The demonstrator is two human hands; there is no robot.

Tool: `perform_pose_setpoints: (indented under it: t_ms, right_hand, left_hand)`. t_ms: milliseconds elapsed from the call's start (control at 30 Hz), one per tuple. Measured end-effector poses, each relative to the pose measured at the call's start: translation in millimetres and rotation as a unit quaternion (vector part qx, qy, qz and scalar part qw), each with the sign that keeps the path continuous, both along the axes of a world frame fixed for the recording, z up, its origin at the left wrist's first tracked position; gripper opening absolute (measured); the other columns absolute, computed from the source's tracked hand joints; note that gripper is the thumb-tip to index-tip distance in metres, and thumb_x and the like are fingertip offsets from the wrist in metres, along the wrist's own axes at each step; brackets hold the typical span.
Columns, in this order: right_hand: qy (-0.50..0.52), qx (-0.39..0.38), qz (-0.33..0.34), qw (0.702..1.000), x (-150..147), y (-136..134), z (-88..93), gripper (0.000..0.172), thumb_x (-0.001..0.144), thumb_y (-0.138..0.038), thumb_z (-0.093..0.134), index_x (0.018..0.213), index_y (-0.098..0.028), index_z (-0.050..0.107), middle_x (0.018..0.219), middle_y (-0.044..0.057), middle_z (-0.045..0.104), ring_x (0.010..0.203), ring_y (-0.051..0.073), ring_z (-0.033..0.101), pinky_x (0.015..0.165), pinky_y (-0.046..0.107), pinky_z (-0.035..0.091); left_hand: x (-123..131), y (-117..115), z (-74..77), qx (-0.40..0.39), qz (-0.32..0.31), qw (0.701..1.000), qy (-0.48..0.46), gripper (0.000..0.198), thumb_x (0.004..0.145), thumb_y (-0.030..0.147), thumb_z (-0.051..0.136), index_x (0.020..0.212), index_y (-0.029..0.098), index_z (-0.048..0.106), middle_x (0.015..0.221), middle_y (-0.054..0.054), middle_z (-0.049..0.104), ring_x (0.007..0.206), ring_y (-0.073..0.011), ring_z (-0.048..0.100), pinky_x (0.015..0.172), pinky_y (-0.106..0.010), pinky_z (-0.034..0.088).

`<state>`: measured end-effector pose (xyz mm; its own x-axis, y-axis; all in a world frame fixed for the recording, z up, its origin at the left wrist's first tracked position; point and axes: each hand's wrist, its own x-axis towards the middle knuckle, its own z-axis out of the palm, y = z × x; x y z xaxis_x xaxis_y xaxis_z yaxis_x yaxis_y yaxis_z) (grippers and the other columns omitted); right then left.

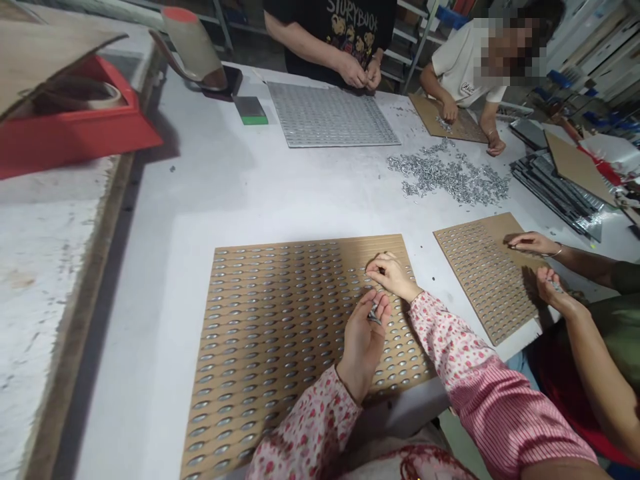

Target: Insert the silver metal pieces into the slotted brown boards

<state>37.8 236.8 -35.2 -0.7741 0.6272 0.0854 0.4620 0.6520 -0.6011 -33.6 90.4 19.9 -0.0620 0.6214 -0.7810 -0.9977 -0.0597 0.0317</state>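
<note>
A brown cardboard sheet (pixel 280 313) lies in front of me, with rows of small silver oval metal pieces (pixel 267 350) across most of it. Over its right half, my left hand (pixel 363 340) is cupped palm up, its curled fingers holding a few loose silver pieces (pixel 373 313). Just beyond, my right hand (pixel 393 275) is at the sheet's upper right, thumb and fingers pinched close to the surface. Whatever is between those fingertips is too small or hidden to make out. Bare cardboard shows above and left of that hand.
A loose pile of silver pieces (pixel 450 175) lies on the white table (pixel 200 193). At right, a co-worker's hands are over another cardboard sheet (pixel 483 280). Two people across have a filled sheet (pixel 333 117) and a brown board (pixel 425 117). A red bin (pixel 90 133) stands left; stacked sheets (pixel 560 190) lie right.
</note>
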Motion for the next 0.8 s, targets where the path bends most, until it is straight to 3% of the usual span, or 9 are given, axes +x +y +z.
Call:
perform_pose_setpoints:
  t_ms: [167, 267, 367, 467, 600, 700, 800]
  right_hand:
    - [0.007, -0.005, -0.008, 1.0, -6, -2, 1.6, 0.01, 0.085, -0.028, 0.066, 0.08, -0.02, 0.069, 0.08, 0.004, 0.064, 0.083, 0.019, 0.052, 0.079, 0.033, 0.04]
    - [0.067, -0.039, -0.027, 0.997, -1, -8, 13.7, 0.017, 0.088, -0.032, 0.061, 0.08, -0.019, 0.069, 0.079, 0.004, 0.064, 0.081, 0.018, 0.054, 0.079, 0.034, 0.042]
    - [0.077, -0.055, 0.041, 0.995, 10, -19, 34.0, 0.017, 0.088, -0.035, 0.062, 0.084, -0.02, 0.07, 0.084, 0.004, 0.063, 0.087, 0.018, 0.055, 0.082, 0.035, 0.043]
    - [0.034, -0.019, 0.113, 0.993, 18, -32, 51.1, 0.018, 0.084, -0.037, 0.066, 0.092, -0.022, 0.072, 0.094, 0.006, 0.062, 0.094, 0.02, 0.053, 0.084, 0.036, 0.043]
    - [0.04, -0.002, 0.135, 0.99, 19, -44, 54.8, 0.015, 0.087, -0.034, 0.063, 0.089, -0.021, 0.071, 0.097, 0.008, 0.064, 0.096, 0.021, 0.052, 0.086, 0.037, 0.043]
    - [0.084, -0.046, 0.109, 0.989, 20, -42, 46.5, 0.018, 0.091, -0.034, 0.058, 0.086, -0.02, 0.069, 0.09, 0.006, 0.065, 0.09, 0.019, 0.055, 0.084, 0.035, 0.044]
    - [0.108, -0.102, 0.002, 0.989, 22, -26, 34.2, 0.024, 0.092, -0.037, 0.054, 0.084, -0.018, 0.066, 0.082, 0.004, 0.064, 0.079, 0.016, 0.057, 0.075, 0.03, 0.045]
  left_hand:
    - [-5, 2, -1.4, 0.003, 0.008, 1.0, -0.005, 0.015, 0.088, 0.006, 0.052, 0.09, 0.013, 0.066, 0.087, -0.008, 0.07, 0.079, -0.0118, 0.068, 0.079, -0.023, 0.056]
    - [-8, 3, -0.9, 0.001, 0.008, 1.0, -0.016, 0.015, 0.089, 0.009, 0.052, 0.093, 0.012, 0.066, 0.093, -0.01, 0.071, 0.084, -0.0135, 0.068, 0.08, -0.024, 0.056]
    - [-9, 4, -0.6, 0.015, 0.019, 1.0, -0.014, 0.016, 0.091, 0.012, 0.051, 0.091, 0.013, 0.067, 0.091, -0.008, 0.07, 0.079, -0.0122, 0.068, 0.075, -0.022, 0.056]
    - [-9, 4, -0.3, 0.023, 0.026, 0.999, -0.007, 0.018, 0.092, 0.012, 0.05, 0.088, 0.014, 0.068, 0.082, -0.003, 0.069, 0.066, -0.0073, 0.063, 0.062, -0.016, 0.052]
    - [-7, 4, -1.3, 0.052, 0.025, 0.998, 0.006, 0.019, 0.091, 0.01, 0.051, 0.09, 0.013, 0.069, 0.087, -0.003, 0.069, 0.071, -0.0066, 0.062, 0.065, -0.014, 0.051]
    - [-6, 4, -2.5, 0.063, 0.023, 0.998, 0.007, 0.019, 0.09, 0.009, 0.051, 0.093, 0.012, 0.069, 0.094, -0.005, 0.07, 0.079, -0.0093, 0.065, 0.075, -0.019, 0.052]
    - [-5, 3, -2.6, 0.046, 0.002, 0.999, 0.016, 0.021, 0.092, 0.008, 0.047, 0.092, 0.011, 0.068, 0.096, -0.009, 0.07, 0.085, -0.0124, 0.066, 0.081, -0.023, 0.053]
